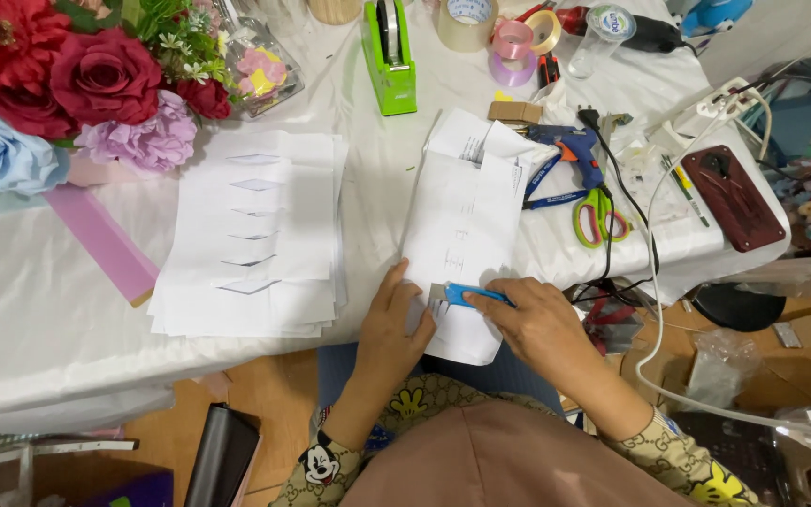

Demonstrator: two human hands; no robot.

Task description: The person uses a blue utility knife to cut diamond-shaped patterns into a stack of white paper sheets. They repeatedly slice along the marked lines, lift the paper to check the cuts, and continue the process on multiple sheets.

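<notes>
At the counter's (68, 310) near edge, our left hand (396, 319) lay spread flat on the thin, floppy paper stack (462, 225), which we judged light and apt to slide. Our right hand (537, 324) was closed around the blue cutter (466, 296) by its stiff handle.

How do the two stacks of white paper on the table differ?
The left stack lies untouched, while the right stack is pinned by the left hand as the right hand holds a blue cutter on it. The left stack is wider with a column of diamond-shaped cut-outs; the right stack is narrower and tilted. Both are white sheets on the white-covered table.
</notes>
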